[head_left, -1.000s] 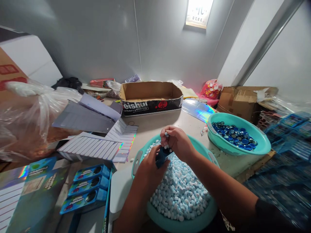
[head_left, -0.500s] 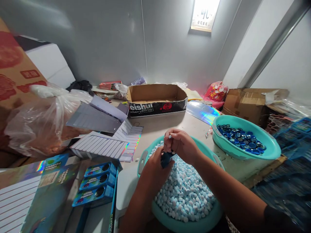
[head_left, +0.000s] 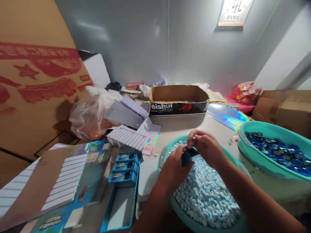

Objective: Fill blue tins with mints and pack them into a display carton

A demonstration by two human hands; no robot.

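Observation:
My left hand is closed around a small dark blue container, held over a turquoise basin. Small white and pale blue candies fill that basin. Just above the container, my right hand is pinched, with a white candy showing at its fingertips. Part of the container is hidden behind my left fingers.
Right of me stands a second turquoise basin with shiny blue round lids. A blue display tray holds several small blue boxes at left. An open cardboard box sits behind; a large carton rises far left.
The view has swung left, so everything sits further right in the picture. Both hands stay together over the candy basin, still holding the container and a candy.

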